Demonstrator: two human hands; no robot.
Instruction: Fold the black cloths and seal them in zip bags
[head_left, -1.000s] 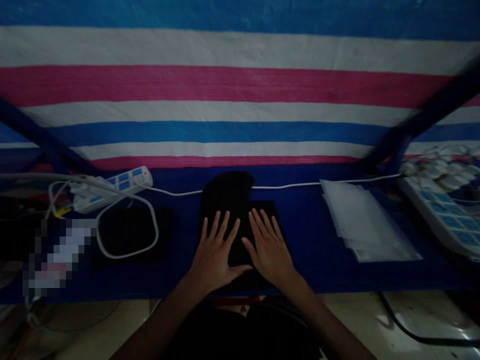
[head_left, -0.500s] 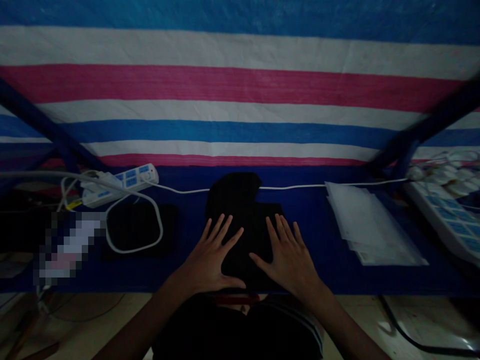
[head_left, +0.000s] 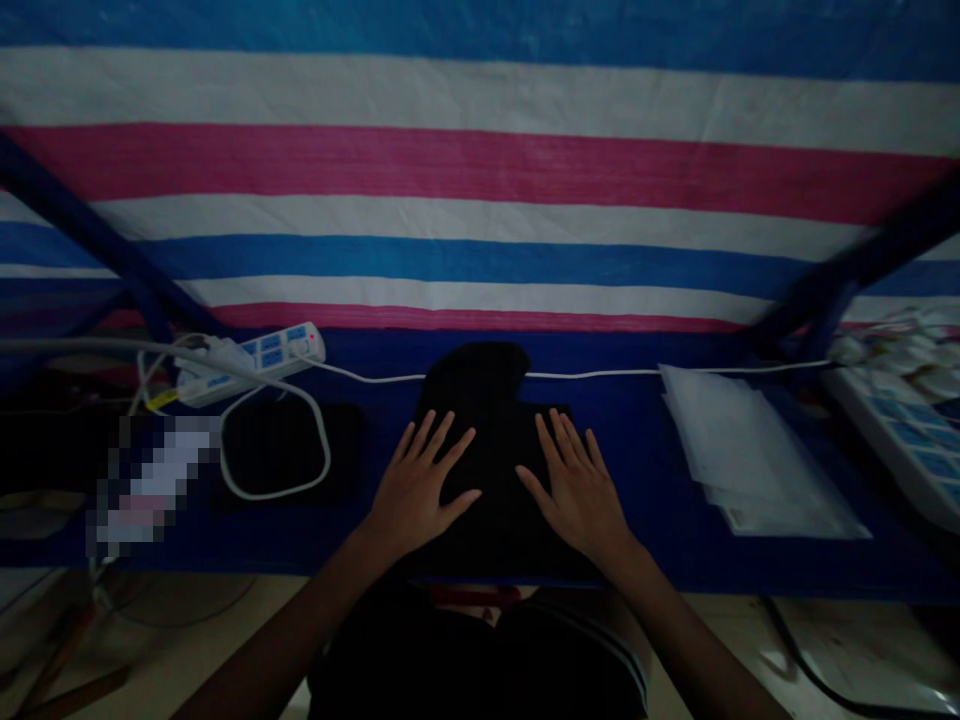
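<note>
I see left hand (head_left: 416,495) and right hand (head_left: 581,500) flat on black fabric (head_left: 499,500), center of frame — fingers (head_left: 457,450) spread wide, holding nothing; even pressure best.

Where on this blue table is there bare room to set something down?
The widest patch is dark blue tabletop between the black cloth under the left hand and right hand and the stack of translucent plastic sheets. A narrow strip lies between that cloth and a black rectangular pad. The left end is crowded: white power strip, white cable, pad.
</note>
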